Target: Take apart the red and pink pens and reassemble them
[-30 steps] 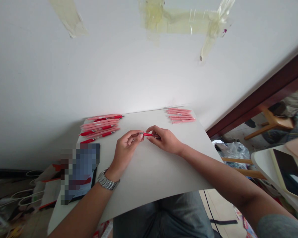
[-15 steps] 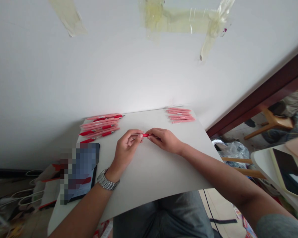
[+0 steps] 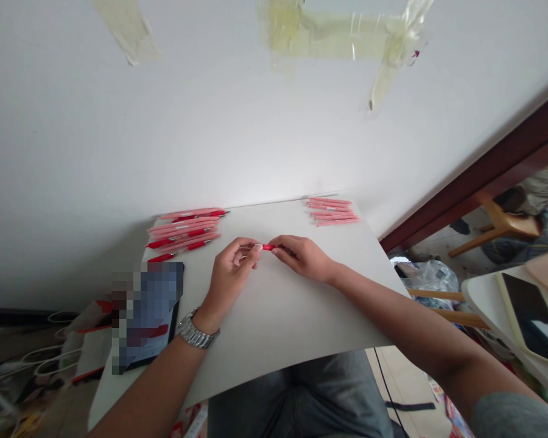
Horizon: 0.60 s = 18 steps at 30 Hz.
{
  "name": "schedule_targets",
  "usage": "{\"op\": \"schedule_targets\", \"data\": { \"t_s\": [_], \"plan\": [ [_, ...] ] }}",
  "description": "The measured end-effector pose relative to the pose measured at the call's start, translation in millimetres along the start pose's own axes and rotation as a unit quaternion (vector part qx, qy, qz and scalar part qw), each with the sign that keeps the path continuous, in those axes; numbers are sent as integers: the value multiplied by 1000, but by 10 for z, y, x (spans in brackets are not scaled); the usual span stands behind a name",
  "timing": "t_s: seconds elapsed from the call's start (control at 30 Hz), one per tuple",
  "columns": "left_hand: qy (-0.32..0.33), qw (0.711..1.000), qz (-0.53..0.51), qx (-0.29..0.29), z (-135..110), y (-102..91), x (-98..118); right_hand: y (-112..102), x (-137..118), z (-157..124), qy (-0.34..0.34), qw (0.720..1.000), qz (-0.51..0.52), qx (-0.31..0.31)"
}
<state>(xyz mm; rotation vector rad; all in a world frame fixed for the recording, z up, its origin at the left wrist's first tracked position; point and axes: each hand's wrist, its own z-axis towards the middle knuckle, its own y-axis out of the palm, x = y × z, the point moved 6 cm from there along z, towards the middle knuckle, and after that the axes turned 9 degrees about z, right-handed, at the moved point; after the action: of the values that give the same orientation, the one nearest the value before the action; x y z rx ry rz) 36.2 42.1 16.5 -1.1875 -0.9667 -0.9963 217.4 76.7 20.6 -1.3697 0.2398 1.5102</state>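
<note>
"Holding anything, that left hand [image 3: 232, 263]?"

"Yes, its thumb and fingers are pinching one end of a slim red pen [image 3: 268, 247]; only a short red length is showing, so I'm not telling whether it's whole."

"And the right hand [image 3: 304, 258]?"

"Its fingers are closing narrowly around the other end, so the pen is bridging the two hands over the middle of the white desk [image 3: 292, 310]."

"What's lying about them?"

"Beyond the left hand, slim pink sticks [image 3: 182, 229] are lying in a pile, with a few red pens [image 3: 198, 244] resting among them. Another cluster of pink sticks [image 3: 333, 215] is sitting at the far right, near the wall [image 3: 237, 121]."

"And near the left arm?"

"A tablet [image 3: 176, 313] is lying on the desk's left side, its screen mostly blurred out. A metal watch [image 3: 196, 331] is circling that wrist."
</note>
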Motion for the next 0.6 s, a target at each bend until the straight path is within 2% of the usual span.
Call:
{"op": "schedule_targets", "data": {
  "t_s": [0.2,0.43,0.6],
  "plan": [
    [14,1000,12,-9,-14,-1,52,17,2,-4,0,1000,-5,-7],
    [13,1000,3,-24,-9,17,3,-11,53,1,20,1000,-14,15],
    [10,1000,10,-13,-8,14,12,-4,55,-1,19,1000,-6,11]
  ]
}}
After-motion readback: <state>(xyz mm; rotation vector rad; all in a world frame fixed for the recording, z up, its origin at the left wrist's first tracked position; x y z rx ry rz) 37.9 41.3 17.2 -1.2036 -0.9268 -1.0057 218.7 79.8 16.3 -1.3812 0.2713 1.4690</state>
